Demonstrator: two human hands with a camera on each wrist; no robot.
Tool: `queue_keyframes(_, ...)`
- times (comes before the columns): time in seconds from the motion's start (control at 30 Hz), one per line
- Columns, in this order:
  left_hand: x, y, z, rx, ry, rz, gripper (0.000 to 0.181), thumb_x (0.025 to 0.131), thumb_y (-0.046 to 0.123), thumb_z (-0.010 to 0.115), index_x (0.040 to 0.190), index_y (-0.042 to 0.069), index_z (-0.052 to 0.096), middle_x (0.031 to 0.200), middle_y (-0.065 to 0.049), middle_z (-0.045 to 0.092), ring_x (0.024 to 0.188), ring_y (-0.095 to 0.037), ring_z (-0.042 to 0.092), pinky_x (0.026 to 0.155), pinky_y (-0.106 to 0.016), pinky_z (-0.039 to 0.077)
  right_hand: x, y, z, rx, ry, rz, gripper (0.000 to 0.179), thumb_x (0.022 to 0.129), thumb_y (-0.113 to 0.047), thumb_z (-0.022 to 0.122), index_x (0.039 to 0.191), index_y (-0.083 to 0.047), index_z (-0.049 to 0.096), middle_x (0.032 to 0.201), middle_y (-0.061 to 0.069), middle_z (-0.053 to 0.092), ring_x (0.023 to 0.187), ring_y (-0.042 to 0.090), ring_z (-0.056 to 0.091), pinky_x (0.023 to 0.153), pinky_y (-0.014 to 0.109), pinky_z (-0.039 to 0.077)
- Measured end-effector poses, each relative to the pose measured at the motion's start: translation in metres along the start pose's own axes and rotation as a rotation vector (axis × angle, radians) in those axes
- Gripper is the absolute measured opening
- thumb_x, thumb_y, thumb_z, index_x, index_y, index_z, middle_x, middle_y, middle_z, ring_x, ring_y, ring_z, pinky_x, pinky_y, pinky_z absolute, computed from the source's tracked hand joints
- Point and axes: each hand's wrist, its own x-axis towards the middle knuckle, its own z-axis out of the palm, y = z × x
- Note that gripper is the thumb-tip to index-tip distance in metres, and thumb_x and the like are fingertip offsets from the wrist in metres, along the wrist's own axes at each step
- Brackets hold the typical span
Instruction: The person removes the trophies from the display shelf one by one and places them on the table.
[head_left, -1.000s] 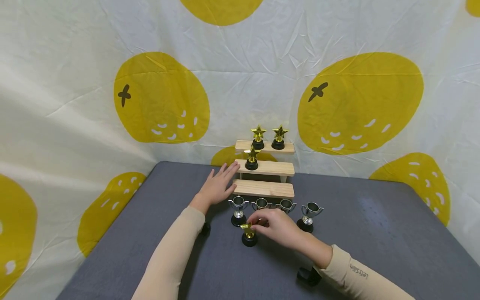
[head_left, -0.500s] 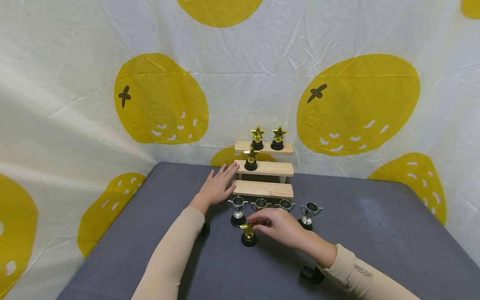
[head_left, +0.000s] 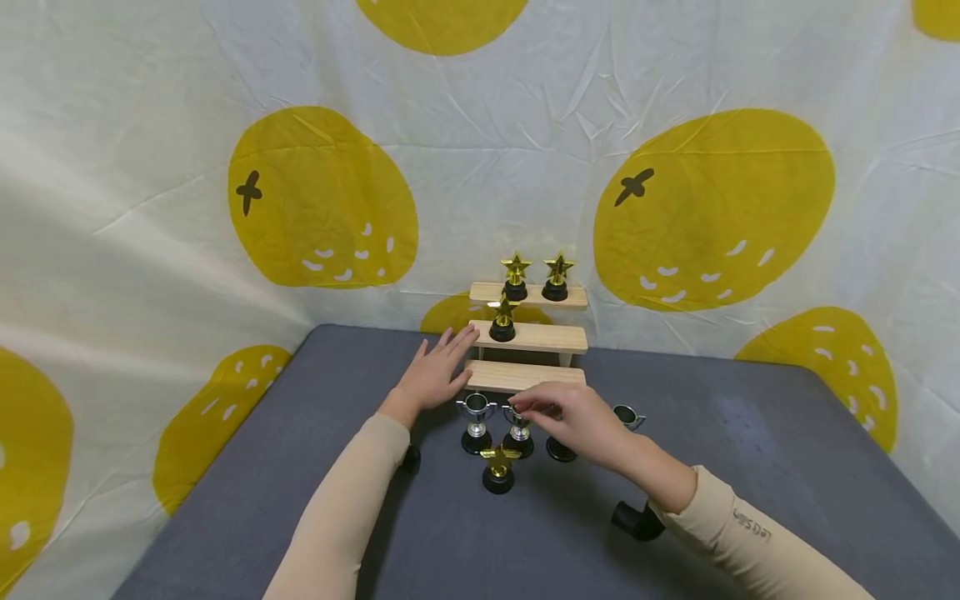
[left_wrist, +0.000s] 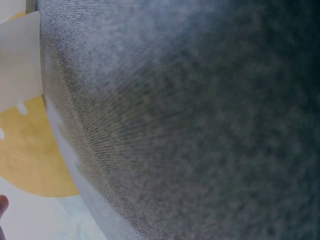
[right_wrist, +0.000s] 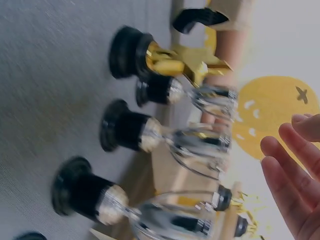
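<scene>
My left hand (head_left: pixel 435 375) lies with straight fingers at the left side of a three-step wooden display stand (head_left: pixel 540 377), fingertips right at the middle step. A fingertip (left_wrist: pixel 2 205) barely enters the left wrist view. Above a row of several silver cup trophies (head_left: pixel 476 417) on black bases hovers my right hand (head_left: pixel 577 421), partly hiding the ones on the right. The right wrist view has its loosely bent fingers (right_wrist: pixel 285 175) apart from the cups (right_wrist: pixel 170 217), holding nothing. A gold star trophy (head_left: pixel 498 472) stands upright on the table in front of the cups.
Two gold star trophies (head_left: pixel 557 271) stand on the top step, and another (head_left: pixel 502 321) on the left of the middle step. Behind the grey table (head_left: pixel 262 467) hangs a white cloth (head_left: pixel 510 125) with yellow fruit shapes. Black wrist bands show under both sleeves.
My right hand has left the front gold star trophy, moving up and right over the silver cups. That trophy stays standing where it was. The left hand has not moved.
</scene>
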Motion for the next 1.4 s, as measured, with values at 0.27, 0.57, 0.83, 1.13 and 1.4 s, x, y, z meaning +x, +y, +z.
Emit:
queue_keyframes(0.27, 0.001, -0.001, 0.002, -0.001, -0.003, -0.001, 0.070, 0.109, 0.041, 0.047, 0.167, 0.025, 0.012, 0.172, 0.006, 0.007, 0.156, -0.030, 0.015, 0.117, -0.068, 0.018, 0.015, 0.001, -0.022, -0.051, 0.053, 0.003, 0.025, 0.091, 0.006, 0.073, 0.115, -0.002, 0.076, 0.105, 0.008, 0.077, 0.088, 0.021, 0.074, 0.073, 0.029, 0.060)
queue_keyframes(0.57, 0.000, -0.002, 0.002, -0.006, 0.008, 0.004, 0.070, 0.109, 0.040, 0.048, 0.167, 0.025, 0.013, 0.172, 0.006, 0.008, 0.155, -0.031, 0.016, 0.118, -0.068, 0.016, 0.037, 0.006, -0.050, -0.075, 0.095, 0.034, 0.024, 0.093, 0.006, 0.070, 0.116, 0.000, 0.075, 0.105, 0.014, 0.076, 0.091, 0.028, 0.074, 0.075, 0.038, 0.062)
queue_keyframes(0.83, -0.002, -0.003, 0.000, 0.007, 0.010, 0.003, 0.070, 0.109, 0.041, 0.047, 0.167, 0.024, 0.013, 0.172, 0.006, 0.008, 0.156, -0.030, 0.015, 0.117, -0.068, 0.019, 0.059, 0.018, -0.062, -0.154, 0.089, 0.087, 0.020, 0.097, 0.002, 0.067, 0.115, 0.000, 0.075, 0.105, 0.014, 0.076, 0.093, 0.031, 0.074, 0.077, 0.043, 0.061)
queue_keyframes(1.13, -0.006, -0.004, 0.000, 0.006, 0.010, 0.000, 0.070, 0.109, 0.041, 0.047, 0.167, 0.025, 0.013, 0.172, 0.006, 0.007, 0.156, -0.030, 0.015, 0.118, -0.067, 0.016, 0.095, 0.034, -0.058, -0.217, 0.010, 0.223, 0.025, 0.100, -0.004, 0.064, 0.123, -0.001, 0.073, 0.111, 0.017, 0.074, 0.098, 0.034, 0.073, 0.082, 0.048, 0.059)
queue_keyframes(1.4, -0.006, -0.002, 0.002, 0.007, 0.023, 0.009, 0.070, 0.109, 0.041, 0.047, 0.167, 0.025, 0.012, 0.172, 0.006, 0.008, 0.155, -0.031, 0.016, 0.117, -0.068, 0.018, 0.110, 0.042, -0.053, -0.174, 0.020, 0.304, 0.025, 0.103, -0.010, 0.064, 0.126, -0.003, 0.072, 0.114, 0.017, 0.073, 0.103, 0.036, 0.071, 0.083, 0.049, 0.058)
